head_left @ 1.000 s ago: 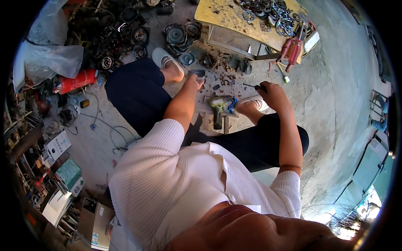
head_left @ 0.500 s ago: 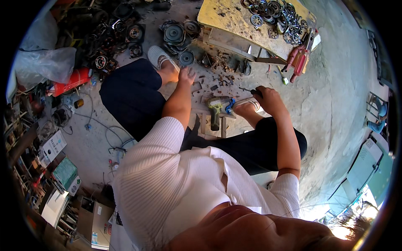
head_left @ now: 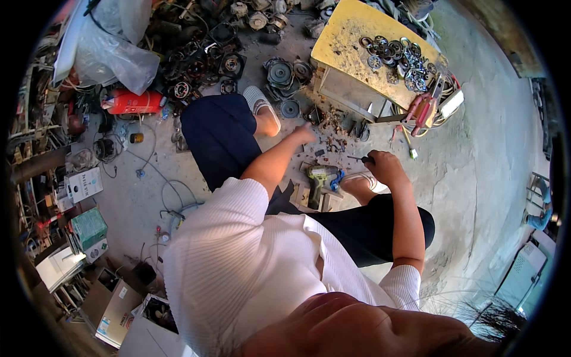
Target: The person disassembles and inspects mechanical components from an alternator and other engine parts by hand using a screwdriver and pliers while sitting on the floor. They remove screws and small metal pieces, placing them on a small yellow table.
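Grey flr (head_left: 455, 178), prob. concrete, cracks on right. Yellow-top tbl (head_left: 342, 41) far, right of ctr; top dirty, side pale. Pale panel (head_left: 522, 269) near right edge. Left side crammed w/ clutter (head_left: 56, 196). Light brighter right, left dimmer.

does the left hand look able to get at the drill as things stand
Probably yes: the drill lies near the left hand with nothing seen covering it, and the right hand holds a screwdriver off to its right.
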Available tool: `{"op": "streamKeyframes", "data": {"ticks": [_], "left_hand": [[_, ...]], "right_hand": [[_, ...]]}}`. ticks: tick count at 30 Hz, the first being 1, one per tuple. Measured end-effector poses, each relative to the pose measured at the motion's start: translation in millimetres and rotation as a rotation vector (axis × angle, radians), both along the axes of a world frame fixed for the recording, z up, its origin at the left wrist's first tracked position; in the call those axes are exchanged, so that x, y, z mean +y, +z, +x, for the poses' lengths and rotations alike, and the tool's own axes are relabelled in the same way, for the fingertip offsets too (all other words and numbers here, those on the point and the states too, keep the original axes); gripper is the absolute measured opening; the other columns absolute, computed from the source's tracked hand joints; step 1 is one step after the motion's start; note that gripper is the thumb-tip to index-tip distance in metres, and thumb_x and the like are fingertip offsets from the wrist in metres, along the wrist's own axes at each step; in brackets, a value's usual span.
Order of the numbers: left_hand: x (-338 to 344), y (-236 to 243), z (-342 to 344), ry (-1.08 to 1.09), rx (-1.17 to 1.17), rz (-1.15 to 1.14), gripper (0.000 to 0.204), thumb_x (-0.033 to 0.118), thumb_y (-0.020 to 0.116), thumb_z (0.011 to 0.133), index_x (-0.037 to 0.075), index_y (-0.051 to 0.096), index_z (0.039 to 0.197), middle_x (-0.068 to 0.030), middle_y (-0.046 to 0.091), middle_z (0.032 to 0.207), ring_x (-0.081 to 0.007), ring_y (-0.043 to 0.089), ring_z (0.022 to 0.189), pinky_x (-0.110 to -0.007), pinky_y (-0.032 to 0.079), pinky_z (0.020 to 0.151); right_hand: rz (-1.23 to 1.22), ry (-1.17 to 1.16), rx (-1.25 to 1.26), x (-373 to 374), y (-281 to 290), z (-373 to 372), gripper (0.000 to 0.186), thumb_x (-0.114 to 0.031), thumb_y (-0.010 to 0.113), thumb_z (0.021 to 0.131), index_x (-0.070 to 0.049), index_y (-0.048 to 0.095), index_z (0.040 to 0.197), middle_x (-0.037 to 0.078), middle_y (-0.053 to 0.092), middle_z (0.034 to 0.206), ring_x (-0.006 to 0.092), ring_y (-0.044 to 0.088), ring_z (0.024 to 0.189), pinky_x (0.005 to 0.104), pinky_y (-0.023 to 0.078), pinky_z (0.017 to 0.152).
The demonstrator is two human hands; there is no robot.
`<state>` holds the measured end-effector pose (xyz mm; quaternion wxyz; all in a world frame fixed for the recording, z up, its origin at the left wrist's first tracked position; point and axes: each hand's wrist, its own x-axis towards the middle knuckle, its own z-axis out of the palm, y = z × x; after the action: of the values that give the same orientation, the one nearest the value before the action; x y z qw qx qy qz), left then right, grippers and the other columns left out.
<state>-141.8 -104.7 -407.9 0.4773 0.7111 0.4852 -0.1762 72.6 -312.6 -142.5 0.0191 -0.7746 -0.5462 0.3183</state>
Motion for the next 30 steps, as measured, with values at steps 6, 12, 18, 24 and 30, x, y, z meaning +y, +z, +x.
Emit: {"op": "streamKeyframes", "data": {"ticks": [6,12,18,24,30], "left_hand": [[21,96,22,-0.199,-0.148,0.029,0.074,0.043,0.069,0.081,0.005,0.045,0.140,-0.0209,0.058,0.129,-0.0321,0.057,0.117,-0.039,0.047,0.094],[70,232,21,-0.306,-0.247,0.245,0.070,0.048,0.063,0.087,0.005,0.046,0.139,-0.0192,0.061,0.125,-0.0320,0.059,0.114,-0.039,0.047,0.095],[122,309,-23,-0.219,-0.238,0.290,0.069,0.049,0.061,0.090,0.006,0.045,0.141,-0.0170,0.061,0.126,-0.0307,0.057,0.117,-0.039,0.045,0.096],[157,333,-44,-0.186,-0.248,0.235,0.071,0.051,0.059,0.091,0.006,0.041,0.143,-0.0189,0.055,0.133,-0.0308,0.054,0.122,-0.040,0.044,0.097],[199,302,-45,-0.184,-0.189,0.243,0.073,0.056,0.057,0.090,0.007,0.044,0.141,-0.0194,0.054,0.135,-0.0322,0.054,0.121,-0.041,0.044,0.097]], "right_hand": [[0.017,0.054,-0.030,-1,1,0,0.024,-0.029,0.070,0.079,-0.006,0.070,0.090,0.017,0.069,0.092,0.0346,0.065,0.091,0.0456,0.051,0.080],[-0.112,0.005,-0.028,-8,-16,12,0.028,-0.029,0.071,0.076,-0.007,0.072,0.095,0.018,0.069,0.096,0.0351,0.065,0.095,0.0443,0.052,0.084],[-0.162,0.011,-0.030,-7,-35,20,0.036,-0.035,0.073,0.074,-0.006,0.073,0.095,0.019,0.070,0.097,0.0353,0.066,0.093,0.0427,0.053,0.083],[-0.177,-0.065,0.010,-15,-11,33,0.034,-0.034,0.073,0.074,-0.005,0.073,0.091,0.019,0.070,0.092,0.0361,0.067,0.089,0.0436,0.053,0.080],[-0.060,-0.095,-0.040,-19,45,24,0.028,-0.026,0.070,0.077,-0.004,0.071,0.096,0.020,0.069,0.091,0.0374,0.065,0.087,0.0460,0.051,0.078]]}}
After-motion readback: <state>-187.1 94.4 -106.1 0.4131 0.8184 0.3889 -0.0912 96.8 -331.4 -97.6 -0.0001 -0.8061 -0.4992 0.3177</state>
